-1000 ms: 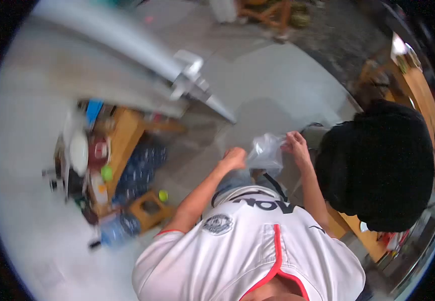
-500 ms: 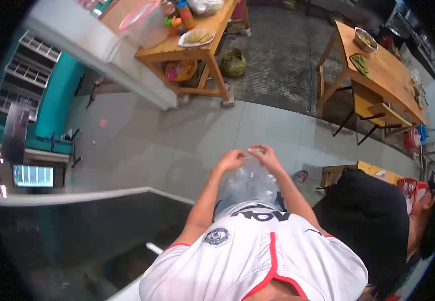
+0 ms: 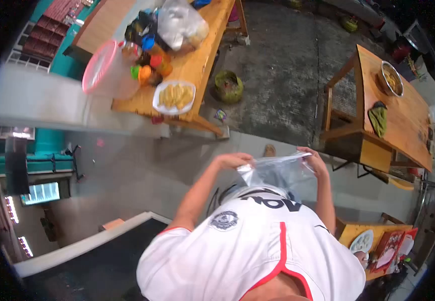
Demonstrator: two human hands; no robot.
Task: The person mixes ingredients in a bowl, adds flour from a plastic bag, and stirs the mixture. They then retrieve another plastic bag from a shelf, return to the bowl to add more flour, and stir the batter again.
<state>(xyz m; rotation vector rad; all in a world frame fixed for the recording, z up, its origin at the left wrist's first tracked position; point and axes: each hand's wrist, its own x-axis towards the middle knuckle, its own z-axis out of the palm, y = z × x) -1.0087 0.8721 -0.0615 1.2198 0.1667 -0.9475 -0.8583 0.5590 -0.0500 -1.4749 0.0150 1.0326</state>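
A clear plastic bag (image 3: 277, 170) stretches between my two hands, in front of my white shirt. My left hand (image 3: 235, 160) pinches one end of its upper edge. The other end of that edge is gripped by my right hand (image 3: 315, 160). The edge is pulled nearly straight, and the lower part of the bag hangs close to my body.
Ahead on the left, a wooden table (image 3: 205, 65) bears a plate of yellow food (image 3: 175, 98), bottles and a pink-rimmed tub (image 3: 102, 70). A second table (image 3: 403, 110) holds a metal bowl (image 3: 390, 79) and a green cloth (image 3: 378, 119). A green gas cylinder (image 3: 228, 86) stands on the floor.
My hands have moved apart, spreading the bag's edge wide between them. My view has shifted toward the tables, and the person in black on the right is mostly out of view.
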